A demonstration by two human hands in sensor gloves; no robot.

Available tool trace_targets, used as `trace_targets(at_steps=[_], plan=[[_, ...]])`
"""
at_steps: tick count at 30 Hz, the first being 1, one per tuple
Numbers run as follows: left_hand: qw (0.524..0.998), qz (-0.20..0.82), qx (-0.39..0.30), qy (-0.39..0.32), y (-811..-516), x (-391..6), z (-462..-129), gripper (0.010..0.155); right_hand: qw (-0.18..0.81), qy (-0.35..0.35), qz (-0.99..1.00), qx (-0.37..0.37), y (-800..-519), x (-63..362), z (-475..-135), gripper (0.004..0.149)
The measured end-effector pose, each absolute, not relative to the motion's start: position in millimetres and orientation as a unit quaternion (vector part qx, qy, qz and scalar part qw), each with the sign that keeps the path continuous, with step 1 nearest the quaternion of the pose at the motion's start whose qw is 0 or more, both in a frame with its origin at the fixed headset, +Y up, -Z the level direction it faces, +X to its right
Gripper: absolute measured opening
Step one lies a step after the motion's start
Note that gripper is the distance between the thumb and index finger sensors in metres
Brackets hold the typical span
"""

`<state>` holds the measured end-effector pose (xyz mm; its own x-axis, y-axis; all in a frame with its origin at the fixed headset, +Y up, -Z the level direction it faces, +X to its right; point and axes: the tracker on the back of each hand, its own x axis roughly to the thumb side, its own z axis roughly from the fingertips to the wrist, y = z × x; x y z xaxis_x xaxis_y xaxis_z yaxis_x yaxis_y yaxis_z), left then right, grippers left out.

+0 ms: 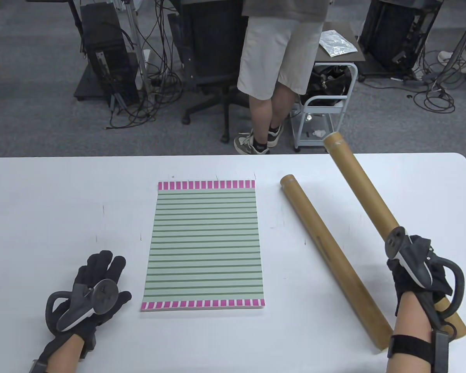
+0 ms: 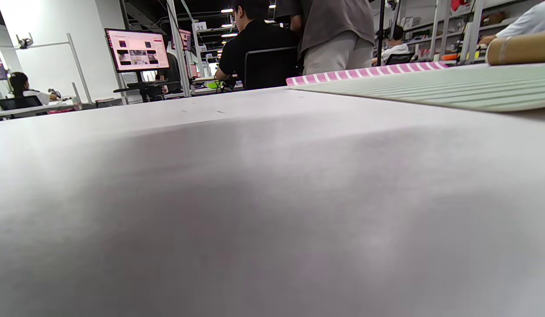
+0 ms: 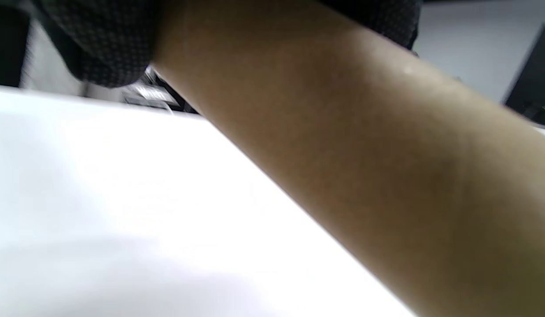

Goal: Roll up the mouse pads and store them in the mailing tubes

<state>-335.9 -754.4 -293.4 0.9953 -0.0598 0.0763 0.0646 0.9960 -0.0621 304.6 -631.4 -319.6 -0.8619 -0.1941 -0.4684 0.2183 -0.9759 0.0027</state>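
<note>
white table (image 1: 62, 194) | right hand (image 1: 415, 268) fingers grip raised tube (image 1: 361, 186) | left hand (image 1: 97, 287) fingers spread, beside mat (image 1: 206, 244)

Legible marking: the number "31" on a small white sign (image 2: 200, 26) mounted high on a post in the room beyond the desk, in the left wrist view. The monitor (image 2: 137, 49) near it displays a page whose text is too small to read. No other text is legible.

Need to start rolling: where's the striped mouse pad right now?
In the table view the mouse pad lies flat at the table's centre, between the left hand and the resting mailing tube.
</note>
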Motion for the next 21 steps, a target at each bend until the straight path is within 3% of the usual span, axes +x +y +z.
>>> trace_targets(at_steps=[4,6,11,14,16,21], plan=[[0.998,0.026,-0.024,-0.051,-749,-334,-291,0.087,0.119,0.131,-0.973,0.147,-616,240,-297,0.078],[0.997,0.05,-0.029,-0.056,-746,-333,-291,0.079,0.119,0.182,-0.971,0.102,-614,208,-285,0.077],[0.993,0.089,-0.033,-0.074,-746,-334,-289,0.076,0.107,0.254,-0.961,0.009,-667,148,-275,0.077],[0.97,0.223,-0.05,-0.086,-745,-331,-290,0.059,0.127,0.231,-0.964,-0.022,-685,136,-273,0.077],[0.963,0.251,-0.037,-0.094,-745,-328,-289,0.058,0.149,0.259,-0.954,-0.019,-688,136,-272,0.077],[0.905,0.405,-0.052,-0.117,-745,-318,-285,0.058,0.144,0.251,-0.956,-0.049,-697,138,-268,0.077]])
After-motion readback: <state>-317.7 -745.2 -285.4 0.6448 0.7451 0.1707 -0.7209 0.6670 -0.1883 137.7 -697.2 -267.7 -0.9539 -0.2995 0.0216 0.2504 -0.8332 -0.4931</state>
